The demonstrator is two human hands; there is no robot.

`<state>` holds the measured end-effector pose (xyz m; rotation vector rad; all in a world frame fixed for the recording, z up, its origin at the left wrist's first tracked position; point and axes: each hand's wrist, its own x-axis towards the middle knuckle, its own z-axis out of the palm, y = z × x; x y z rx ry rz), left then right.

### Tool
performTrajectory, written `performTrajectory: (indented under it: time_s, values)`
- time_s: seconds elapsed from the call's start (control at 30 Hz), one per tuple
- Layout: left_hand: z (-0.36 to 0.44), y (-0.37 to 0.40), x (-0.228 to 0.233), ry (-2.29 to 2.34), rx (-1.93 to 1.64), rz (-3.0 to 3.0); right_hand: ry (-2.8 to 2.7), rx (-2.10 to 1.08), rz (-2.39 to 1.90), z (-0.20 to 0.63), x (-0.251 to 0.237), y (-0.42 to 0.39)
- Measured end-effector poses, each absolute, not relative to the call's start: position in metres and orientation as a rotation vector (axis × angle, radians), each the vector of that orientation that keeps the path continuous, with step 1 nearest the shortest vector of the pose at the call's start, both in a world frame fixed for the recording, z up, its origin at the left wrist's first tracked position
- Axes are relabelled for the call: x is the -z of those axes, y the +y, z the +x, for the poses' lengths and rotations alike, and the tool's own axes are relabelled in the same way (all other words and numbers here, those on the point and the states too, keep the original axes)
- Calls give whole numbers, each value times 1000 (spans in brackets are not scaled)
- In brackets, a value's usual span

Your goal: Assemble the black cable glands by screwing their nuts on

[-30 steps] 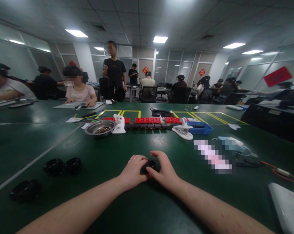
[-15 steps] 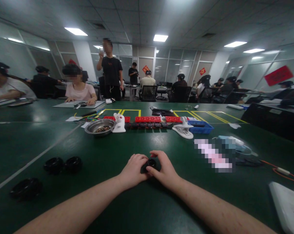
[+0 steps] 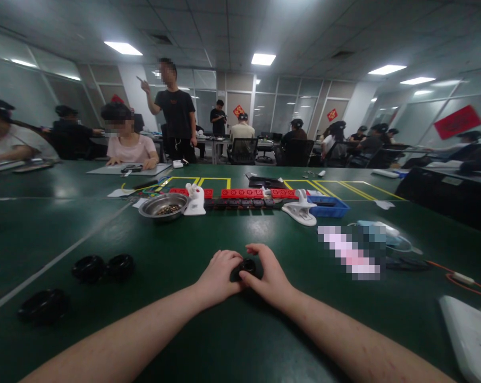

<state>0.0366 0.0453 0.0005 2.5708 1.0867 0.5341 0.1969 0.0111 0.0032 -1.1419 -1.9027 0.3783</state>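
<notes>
A small, glossy black ring-shaped piece (image 3: 247, 266) sits on the green table between my two hands, with a dark hollow in its top. My left hand (image 3: 221, 272) curls around its left side, the fingers close together and partly hiding it. From the right, my right hand (image 3: 269, 274) cups it, thumb against the near side and index finger arched past the far side. Farther left lie similar black pieces: one ring (image 3: 87, 268) beside a second ring (image 3: 120, 266), and a larger black ring (image 3: 44, 307) nearer to me.
Beyond my hands stand a metal bowl (image 3: 148, 208) of small parts, a white clamp (image 3: 300, 210), red socket strips (image 3: 242, 193) and a blue tray (image 3: 336, 210). A white device (image 3: 469, 340) lies at right. A seated person (image 3: 131, 143) works across the table.
My hands and the black ring-shaped piece stay almost in place. In the background, the standing person's raised hand has moved left, away from the head.
</notes>
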Motion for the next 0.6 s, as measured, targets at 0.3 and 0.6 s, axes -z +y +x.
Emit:
performTrajectory:
  time_s: [0.3,0.6]
  values:
    - [37,44,-2,1089,-538,2565,-1957,-431,-1132,198,-1,11]
    - [37,43,-4,1097,-530,2574,-1911,-378,-1147,197,-3,11]
